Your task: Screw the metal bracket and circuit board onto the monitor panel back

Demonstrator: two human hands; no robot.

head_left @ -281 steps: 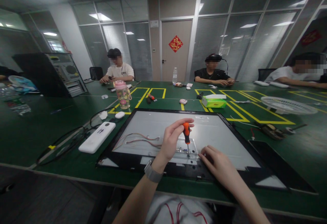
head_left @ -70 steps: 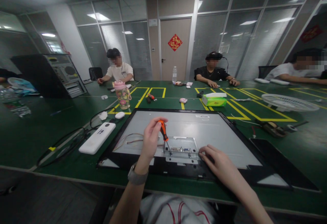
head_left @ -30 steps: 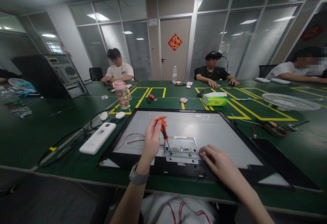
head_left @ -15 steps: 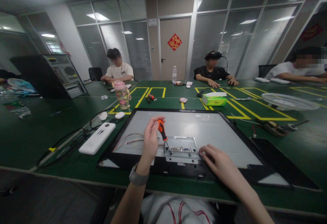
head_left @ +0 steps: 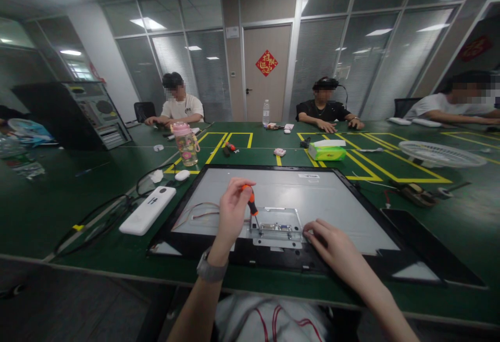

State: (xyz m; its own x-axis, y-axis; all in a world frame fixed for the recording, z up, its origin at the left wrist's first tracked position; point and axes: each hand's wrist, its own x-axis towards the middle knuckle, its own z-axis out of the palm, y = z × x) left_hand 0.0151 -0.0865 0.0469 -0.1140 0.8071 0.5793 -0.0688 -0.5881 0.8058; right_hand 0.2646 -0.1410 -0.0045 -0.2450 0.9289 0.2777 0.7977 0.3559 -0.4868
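My left hand (head_left: 230, 212) is closed round the top of an orange and black screwdriver (head_left: 252, 204). The tool leans, its shaft pointing down at the left part of a metal bracket (head_left: 269, 241) with connector ports; whether the tip sits in a screw is too small to tell. Under the bracket lies a display panel (head_left: 332, 201), grey-backed with a black frame. My right hand (head_left: 332, 240) rests on the panel's lower part, fingers bent and pinched against the bracket's right edge. Thin wires (head_left: 203, 206) run out to the left of the bracket.
Left of the panel lie a white power bank (head_left: 148, 211) and a black cable (head_left: 94, 243). Beyond it stand a pink-lidded bottle (head_left: 185, 147) and a green tissue pack (head_left: 327, 151). A dark flat slab (head_left: 433, 245) is at the right. Several people sit around the table.
My left hand has shifted the screwdriver's handle slightly to the right, and its tip lies a little further right and lower on the bracket. My right hand stays at the bracket's edge.
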